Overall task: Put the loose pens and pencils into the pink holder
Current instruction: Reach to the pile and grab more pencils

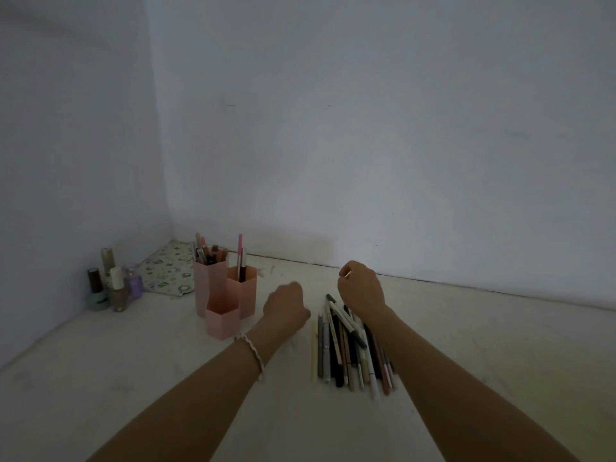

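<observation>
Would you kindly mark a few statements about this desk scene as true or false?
1. The pink hexagonal three-compartment holder stands left of the loose pile of pens and pencils. True.
2. The holder's shortest front compartment is full of pens. False: it looks empty.
3. The small nail polish bottles stand by the left wall. True.
4. The right hand wears the pale bracelet. False: the bracelet is on the wrist of the left hand.
</observation>
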The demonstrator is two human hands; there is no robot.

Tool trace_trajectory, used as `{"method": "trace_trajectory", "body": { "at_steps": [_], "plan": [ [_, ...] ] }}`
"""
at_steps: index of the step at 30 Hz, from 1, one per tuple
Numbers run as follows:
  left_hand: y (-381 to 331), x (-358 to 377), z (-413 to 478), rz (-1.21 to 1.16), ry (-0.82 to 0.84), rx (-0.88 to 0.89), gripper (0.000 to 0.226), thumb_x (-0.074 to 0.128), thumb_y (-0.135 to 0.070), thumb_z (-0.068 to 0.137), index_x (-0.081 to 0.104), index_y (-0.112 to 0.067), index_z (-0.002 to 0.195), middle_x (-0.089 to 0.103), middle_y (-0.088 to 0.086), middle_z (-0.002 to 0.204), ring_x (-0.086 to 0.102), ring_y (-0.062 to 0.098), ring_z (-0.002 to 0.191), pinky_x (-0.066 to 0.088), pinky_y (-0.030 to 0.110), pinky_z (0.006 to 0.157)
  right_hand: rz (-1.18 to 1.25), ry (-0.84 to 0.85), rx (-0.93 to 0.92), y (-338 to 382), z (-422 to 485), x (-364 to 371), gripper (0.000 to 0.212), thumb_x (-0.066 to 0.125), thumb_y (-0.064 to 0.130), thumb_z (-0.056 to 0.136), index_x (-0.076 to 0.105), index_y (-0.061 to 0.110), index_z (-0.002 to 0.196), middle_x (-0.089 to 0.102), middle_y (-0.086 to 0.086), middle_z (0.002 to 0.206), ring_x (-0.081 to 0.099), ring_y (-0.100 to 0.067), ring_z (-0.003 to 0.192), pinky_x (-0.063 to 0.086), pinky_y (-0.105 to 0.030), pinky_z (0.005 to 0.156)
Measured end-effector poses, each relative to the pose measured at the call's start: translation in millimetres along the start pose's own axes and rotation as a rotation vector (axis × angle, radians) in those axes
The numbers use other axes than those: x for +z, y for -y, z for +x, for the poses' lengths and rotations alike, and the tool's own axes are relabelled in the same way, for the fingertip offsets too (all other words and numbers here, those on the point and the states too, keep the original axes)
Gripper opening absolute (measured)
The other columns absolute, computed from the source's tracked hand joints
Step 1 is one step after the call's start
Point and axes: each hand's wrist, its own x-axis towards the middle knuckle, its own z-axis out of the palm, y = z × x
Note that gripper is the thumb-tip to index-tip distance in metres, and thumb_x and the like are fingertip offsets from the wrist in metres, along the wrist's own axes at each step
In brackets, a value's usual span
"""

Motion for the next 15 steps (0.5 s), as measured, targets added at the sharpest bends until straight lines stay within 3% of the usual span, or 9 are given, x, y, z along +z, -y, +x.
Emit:
{"method": "trace_trajectory", "body": {
  "at_steps": [2, 3, 6, 10, 15],
  "plan": [
    [-4, -20, 10, -0.141, -0.116, 0.023, 0.034, 0.065, -0.019, 0.083, 0.052, -0.009, 0.113, 0.063, 0.01, 0.102, 0.063, 0.025, 0.09, 0.054, 0.037, 0.079, -0.13, 0.13, 0.013, -5, -2, 0, 0.015, 0.051, 0.007, 0.085, 0.063, 0.0, 0.089, 0.066, -0.01, 0.085, 0.066, -0.025, 0.079, 0.053, -0.032, 0.07],
    [-7, -31, 13, -0.192, -0.176, 0.045, 0.036, 0.065, -0.019, 0.082, 0.052, -0.01, 0.115, 0.064, 0.008, 0.099, 0.063, 0.023, 0.087, 0.052, 0.035, 0.074, -0.179, 0.183, 0.02, -8, -2, 1, 0.012, 0.054, 0.009, 0.085, 0.06, 0.0, 0.08, 0.062, -0.009, 0.076, 0.063, -0.023, 0.072, 0.051, -0.029, 0.064],
    [-13, -52, 17, -0.284, -0.301, 0.151, 0.054, 0.064, -0.016, 0.082, 0.044, -0.013, 0.132, 0.063, 0.009, 0.093, 0.062, 0.023, 0.082, 0.049, 0.032, 0.069, -0.224, 0.252, 0.049, -15, -5, 10, 0.034, 0.059, 0.014, 0.083, 0.038, 0.011, 0.057, 0.04, -0.001, 0.055, 0.041, -0.014, 0.048, 0.033, -0.02, 0.047],
    [-11, -58, 10, -0.335, -0.327, 0.196, 0.057, 0.062, -0.011, 0.084, 0.042, -0.011, 0.138, 0.061, 0.01, 0.089, 0.062, 0.026, 0.083, 0.054, 0.04, 0.078, -0.224, 0.25, 0.045, -21, -9, 21, 0.037, 0.061, 0.01, 0.079, 0.034, 0.013, 0.054, 0.038, -0.001, 0.052, 0.036, -0.014, 0.045, 0.029, -0.02, 0.046],
    [2, -71, 9, -0.334, -0.286, 0.138, 0.08, 0.059, -0.01, 0.086, 0.015, -0.018, 0.153, 0.06, 0.023, 0.101, 0.062, 0.029, 0.08, 0.048, 0.03, 0.064, -0.298, 0.204, -0.047, -15, -13, 26, 0.038, 0.06, 0.01, 0.075, 0.029, 0.016, 0.054, 0.034, 0.002, 0.05, 0.031, -0.01, 0.042, 0.025, -0.019, 0.042]
  ]
}}
